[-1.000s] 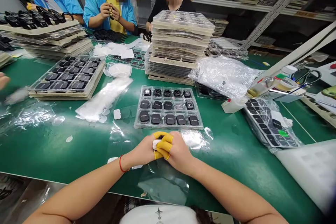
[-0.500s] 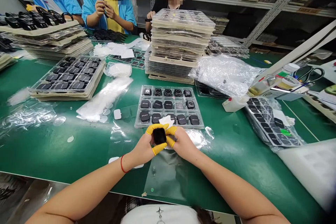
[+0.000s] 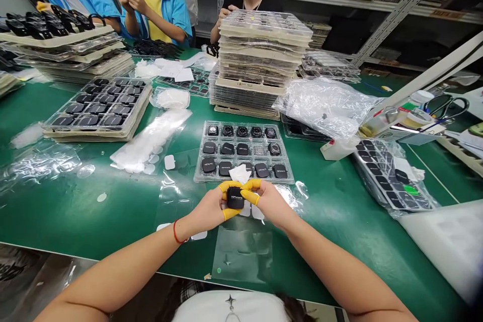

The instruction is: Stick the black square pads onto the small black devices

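Observation:
My left hand (image 3: 211, 206), in yellow finger cots, grips a square black smartwatch body (image 3: 235, 198) by its upper and lower edges. Pale "HiFuture" lettering shows on the face turned up to me. My right hand (image 3: 268, 201), also in yellow cots, is closed at the watch's right side, thumb and fingers against its upper right corner. Just beyond my fingertips lies a crumpled white wipe (image 3: 240, 174) over the near edge of a clear tray (image 3: 290, 177). Several watch bodies sit in that tray's pockets, and some carry the same lettering. White squarish pieces (image 3: 258, 211) show beneath my right hand.
Clear film (image 3: 241, 256) lies near the table's front edge. A tall tray stack (image 3: 260, 65) stands behind the watch tray. At left are another filled tray (image 3: 132, 126) and plastic sleeves (image 3: 151, 141); at right, a bagged tray (image 3: 392, 181) and scissors (image 3: 447, 108). Co-workers (image 3: 158, 15) sit opposite.
The watch has turned from its plain glossy black face to the lettered one and shifted slightly right. My right thumb and fingers have moved onto its upper right corner.

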The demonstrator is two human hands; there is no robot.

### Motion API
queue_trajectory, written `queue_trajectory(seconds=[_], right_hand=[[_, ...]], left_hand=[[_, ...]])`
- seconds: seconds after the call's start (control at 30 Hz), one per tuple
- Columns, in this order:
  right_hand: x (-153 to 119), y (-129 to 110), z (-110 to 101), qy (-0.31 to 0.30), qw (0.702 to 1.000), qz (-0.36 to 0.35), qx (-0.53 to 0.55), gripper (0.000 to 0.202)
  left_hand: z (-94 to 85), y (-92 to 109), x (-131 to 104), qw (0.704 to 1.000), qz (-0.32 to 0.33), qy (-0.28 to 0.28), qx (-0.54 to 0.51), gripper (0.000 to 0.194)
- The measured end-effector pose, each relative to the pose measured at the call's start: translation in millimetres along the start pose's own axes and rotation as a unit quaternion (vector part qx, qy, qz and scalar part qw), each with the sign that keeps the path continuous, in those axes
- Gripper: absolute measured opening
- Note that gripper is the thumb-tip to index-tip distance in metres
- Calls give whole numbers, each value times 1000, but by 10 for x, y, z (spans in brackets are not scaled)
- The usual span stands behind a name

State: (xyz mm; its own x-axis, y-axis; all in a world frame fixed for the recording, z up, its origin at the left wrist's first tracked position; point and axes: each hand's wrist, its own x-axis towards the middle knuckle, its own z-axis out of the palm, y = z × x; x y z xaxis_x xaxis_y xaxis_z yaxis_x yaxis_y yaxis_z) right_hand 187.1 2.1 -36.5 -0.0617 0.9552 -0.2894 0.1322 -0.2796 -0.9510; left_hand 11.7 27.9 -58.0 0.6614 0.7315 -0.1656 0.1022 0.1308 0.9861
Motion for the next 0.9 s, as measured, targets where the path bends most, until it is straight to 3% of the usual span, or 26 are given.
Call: queue_trajectory(seconds=[0.2, 0.73, 0.9], right_hand=[[0, 0, 4, -6, 1000, 8, -17, 13], [21, 82, 14, -11, 1000, 6, -19, 15], [18, 84, -2, 1, 994, -38, -99, 10]], left_hand=[[-7, -29, 0, 999, 9, -23, 38, 49], [-1, 9, -6, 999, 3, -16, 48, 50], [6, 14, -2, 999, -5, -10, 31, 50]])
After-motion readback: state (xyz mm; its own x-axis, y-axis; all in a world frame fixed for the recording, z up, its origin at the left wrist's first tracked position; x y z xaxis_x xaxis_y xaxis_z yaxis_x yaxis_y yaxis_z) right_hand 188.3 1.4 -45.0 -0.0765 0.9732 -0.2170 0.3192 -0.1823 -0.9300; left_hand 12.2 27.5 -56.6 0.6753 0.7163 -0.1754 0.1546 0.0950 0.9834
